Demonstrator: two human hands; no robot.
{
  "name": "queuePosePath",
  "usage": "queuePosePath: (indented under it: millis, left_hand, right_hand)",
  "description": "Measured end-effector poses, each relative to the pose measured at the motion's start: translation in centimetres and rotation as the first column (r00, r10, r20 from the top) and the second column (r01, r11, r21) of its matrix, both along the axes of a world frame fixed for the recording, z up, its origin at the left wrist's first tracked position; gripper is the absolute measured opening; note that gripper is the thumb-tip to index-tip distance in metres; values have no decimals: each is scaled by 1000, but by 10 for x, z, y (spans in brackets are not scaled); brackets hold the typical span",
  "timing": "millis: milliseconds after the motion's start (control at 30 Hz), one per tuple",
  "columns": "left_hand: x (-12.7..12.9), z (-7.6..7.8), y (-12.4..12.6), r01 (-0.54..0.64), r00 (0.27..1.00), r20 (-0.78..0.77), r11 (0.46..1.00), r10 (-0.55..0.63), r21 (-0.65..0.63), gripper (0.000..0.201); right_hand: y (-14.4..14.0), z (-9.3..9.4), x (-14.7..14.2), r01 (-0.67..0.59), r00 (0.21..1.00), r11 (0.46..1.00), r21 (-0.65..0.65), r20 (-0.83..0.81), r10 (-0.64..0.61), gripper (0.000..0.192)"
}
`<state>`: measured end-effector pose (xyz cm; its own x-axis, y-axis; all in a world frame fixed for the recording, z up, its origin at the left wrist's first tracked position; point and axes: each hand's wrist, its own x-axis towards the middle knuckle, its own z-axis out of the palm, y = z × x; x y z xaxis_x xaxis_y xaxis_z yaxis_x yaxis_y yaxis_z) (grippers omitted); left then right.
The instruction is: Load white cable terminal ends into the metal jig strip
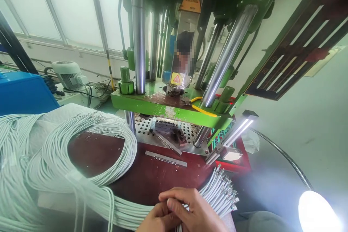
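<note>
Our left hand [157, 221]: bare, no glove, no ring showing.
Our right hand [195, 210]: bare, no glove, fingers uncovered.
Our sleeves: none in view near our wrists.
Our lap: grey cloth [261, 222], near right.

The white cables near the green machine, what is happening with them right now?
A person sits at a dark red worktable in front of a green press machine. Both hands grip a bundle of white cables at the near edge: the right hand lies over the bundle, the left hand closes on it beside the right. The metal connector ends fan out to the right. Large coils of the same cable lie on the left. A flat metal bar lies on the table near the machine.
</note>
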<state>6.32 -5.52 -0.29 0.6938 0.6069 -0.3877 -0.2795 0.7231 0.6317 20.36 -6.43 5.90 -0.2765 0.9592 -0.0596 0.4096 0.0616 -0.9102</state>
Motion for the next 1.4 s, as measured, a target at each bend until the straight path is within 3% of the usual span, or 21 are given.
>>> queuePosePath:
  millis: [67, 167, 333, 433, 533, 667, 767, 867, 967, 1067, 1200, 1400]
  left_hand:
    - [-4, 4, 1, 23, 999, 22, 999, -24, 48, 38]
    - [-13, 16, 4, 36, 999, -1, 995, -36, 97, 37]
    - [-23, 31, 8, 72, 996, -67, 962, -56, 265, 44]
    - [-24, 34, 8, 62, 996, -79, 949, -39, 309, 40]
    - [-24, 32, 8, 60, 996, -86, 936, -32, 346, 38]
    - [-19, 28, 9, 68, 996, -69, 954, -50, 293, 38]
    - [-12, 24, 9, 37, 999, -42, 977, -29, 211, 41]
    - [-5, 22, 8, 40, 999, 0, 984, -41, 174, 43]
    - [0, 26, 7, 75, 997, -26, 972, -71, 223, 46]
    - [4, 34, 5, 89, 994, -87, 945, -65, 314, 47]
    - [11, 41, -1, 116, 987, -149, 912, -62, 393, 47]
    - [16, 45, -6, 143, 975, -213, 920, -67, 365, 47]
  right_hand:
    - [16, 1, 0, 85, 987, 991, 100, 126, -98, 30]
    - [49, -15, -3, 136, 883, 919, 370, 375, -281, 25]
    - [91, -57, -21, 54, 783, 885, 463, 531, -325, 25]
    - [96, -68, -26, -3, 755, 868, 497, 570, -324, 18]
    - [87, -61, -17, -26, 760, 853, 522, 565, -322, 17]
    - [58, -30, 3, 54, 785, 842, 536, 499, -368, 24]
    - [30, -3, 14, 211, 843, 845, 492, 345, -412, 27]
    - [9, 13, 21, 364, 898, 889, 278, 149, -414, 32]
    - [-4, 14, 26, 360, 931, 933, -16, 66, -359, 39]
    - [-12, 11, 29, 345, 936, 920, -186, -11, -353, 46]
    - [-18, 14, 27, 354, 926, 916, -189, -65, -371, 45]
    - [-15, 13, 25, 310, 937, 943, -125, -130, -325, 41]
